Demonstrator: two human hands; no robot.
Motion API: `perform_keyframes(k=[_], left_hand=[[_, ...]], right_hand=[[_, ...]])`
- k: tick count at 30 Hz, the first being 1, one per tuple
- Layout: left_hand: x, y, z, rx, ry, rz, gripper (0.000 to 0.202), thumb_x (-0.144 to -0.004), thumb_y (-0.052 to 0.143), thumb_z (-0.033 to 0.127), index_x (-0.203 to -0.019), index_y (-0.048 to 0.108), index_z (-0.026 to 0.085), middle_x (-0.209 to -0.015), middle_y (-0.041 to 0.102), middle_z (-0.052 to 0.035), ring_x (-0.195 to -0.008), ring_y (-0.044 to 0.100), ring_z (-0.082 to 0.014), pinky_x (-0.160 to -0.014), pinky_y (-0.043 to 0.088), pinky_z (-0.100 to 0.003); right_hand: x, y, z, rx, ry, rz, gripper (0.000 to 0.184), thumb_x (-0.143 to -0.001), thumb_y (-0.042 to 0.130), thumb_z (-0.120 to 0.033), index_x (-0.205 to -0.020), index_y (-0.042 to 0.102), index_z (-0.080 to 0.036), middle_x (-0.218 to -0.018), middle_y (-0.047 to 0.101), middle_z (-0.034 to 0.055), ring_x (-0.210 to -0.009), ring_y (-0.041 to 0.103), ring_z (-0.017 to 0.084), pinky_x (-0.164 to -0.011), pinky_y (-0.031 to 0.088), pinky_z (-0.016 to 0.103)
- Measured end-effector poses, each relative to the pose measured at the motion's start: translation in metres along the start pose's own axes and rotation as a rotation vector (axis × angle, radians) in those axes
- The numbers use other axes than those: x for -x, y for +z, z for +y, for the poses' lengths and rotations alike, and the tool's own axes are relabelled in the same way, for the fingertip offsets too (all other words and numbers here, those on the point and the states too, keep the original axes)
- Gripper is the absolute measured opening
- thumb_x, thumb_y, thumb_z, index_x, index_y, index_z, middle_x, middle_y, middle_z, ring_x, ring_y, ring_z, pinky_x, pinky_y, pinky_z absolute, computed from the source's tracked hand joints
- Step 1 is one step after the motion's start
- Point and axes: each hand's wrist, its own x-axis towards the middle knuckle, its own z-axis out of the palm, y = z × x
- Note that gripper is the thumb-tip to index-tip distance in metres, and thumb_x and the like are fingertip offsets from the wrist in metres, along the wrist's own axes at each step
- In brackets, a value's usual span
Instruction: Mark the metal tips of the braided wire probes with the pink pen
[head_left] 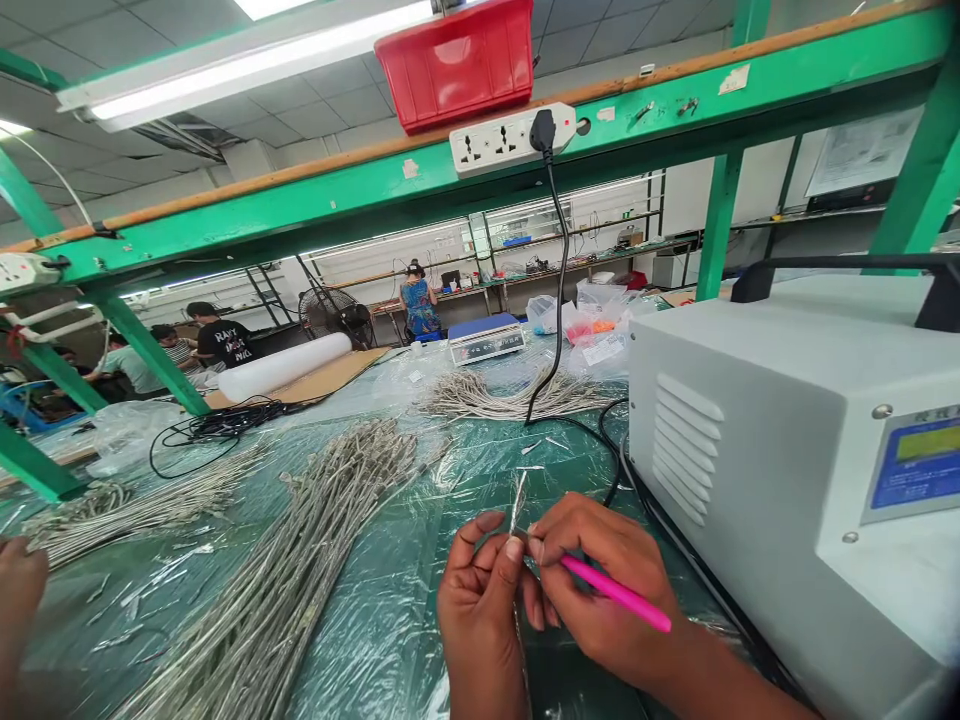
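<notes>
My left hand (480,590) pinches the end of a thin silver braided cable (517,500), whose frayed tip sticks up above my thumb. My right hand (600,580) is closed on a pink tool (619,593) with its tip at the cable end, touching my left fingers. A long bundle of the same silver cables (300,570) lies on the plastic-covered bench to the left of my hands. Another person's hand (19,590) rests at the left edge.
A white machine box (787,450) with a blue panel stands close on the right. Black power cords (570,420) run down from a socket strip (514,138) on the green shelf frame. More cable piles (517,395) and a scale (486,340) sit farther back. People work in the background.
</notes>
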Motion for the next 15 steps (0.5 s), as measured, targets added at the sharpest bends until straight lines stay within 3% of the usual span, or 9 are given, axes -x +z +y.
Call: perform_keyframes(k=[15], left_hand=[[-0.0006,0.0024,-0.0004,-0.012,0.000,0.010,0.034,-0.072,0.084,0.028,-0.095,0.061,0.018,-0.045,0.056,0.0093,-0.030,0.044,-0.0046,-0.038,0.038,-0.014]], right_hand=[[-0.0011,0.0018,0.0001,0.017,0.019,0.007,0.023,-0.082,0.054,0.002,-0.079,0.053,-0.021,-0.072,0.063,-0.0011,-0.067,0.061,0.013,-0.061,0.049,0.025]])
